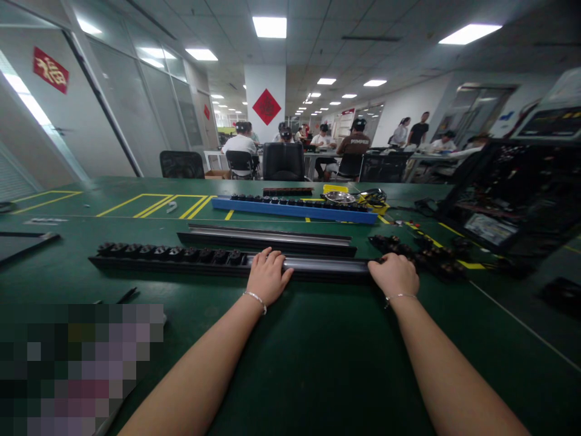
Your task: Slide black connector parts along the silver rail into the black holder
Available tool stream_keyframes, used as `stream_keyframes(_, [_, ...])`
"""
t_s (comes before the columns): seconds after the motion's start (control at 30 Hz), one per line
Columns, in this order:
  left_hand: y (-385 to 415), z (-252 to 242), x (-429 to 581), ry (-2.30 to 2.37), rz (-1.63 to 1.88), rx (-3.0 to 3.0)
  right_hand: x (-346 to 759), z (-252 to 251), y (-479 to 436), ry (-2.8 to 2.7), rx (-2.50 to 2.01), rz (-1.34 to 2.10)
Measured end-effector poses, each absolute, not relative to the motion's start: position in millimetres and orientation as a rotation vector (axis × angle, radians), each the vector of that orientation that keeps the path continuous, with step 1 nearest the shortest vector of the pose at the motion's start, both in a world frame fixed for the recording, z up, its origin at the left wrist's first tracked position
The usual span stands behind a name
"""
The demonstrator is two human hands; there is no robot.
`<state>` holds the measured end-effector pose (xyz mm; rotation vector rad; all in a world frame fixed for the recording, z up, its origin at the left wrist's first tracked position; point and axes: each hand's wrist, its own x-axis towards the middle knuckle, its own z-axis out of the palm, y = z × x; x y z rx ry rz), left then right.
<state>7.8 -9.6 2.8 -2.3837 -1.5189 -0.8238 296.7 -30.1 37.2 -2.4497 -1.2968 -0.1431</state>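
A long black rail (pixel 327 265) lies across the green table in front of me. Several small black parts (pixel 167 252) sit in a row along its left half, while the channel to the right of them shows bare metal. My left hand (pixel 269 275) rests over the middle of the rail with its fingers stretched across it, beside the last part of the row. At the rail's right end my right hand (pixel 396 275) is closed, fingers curled. A dark bit shows at its fingertips, mostly hidden, too small to name.
Behind it lies a second black rail (pixel 272 238). Farther back are a blue rail (pixel 290 210) with black parts, a metal dish (pixel 340 197) and a yellow tray (pixel 334 189). Loose black parts (pixel 436 257) are heaped at right, near a large black-framed machine (pixel 499 194). People sit beyond.
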Motion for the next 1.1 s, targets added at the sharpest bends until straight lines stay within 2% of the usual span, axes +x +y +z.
stream_keyframes(1.1, [-11.3, 5.4, 7.8, -1.560, -0.773, -2.402, 344.0, 31.1, -34.5, -1.102, -2.451, -0.118])
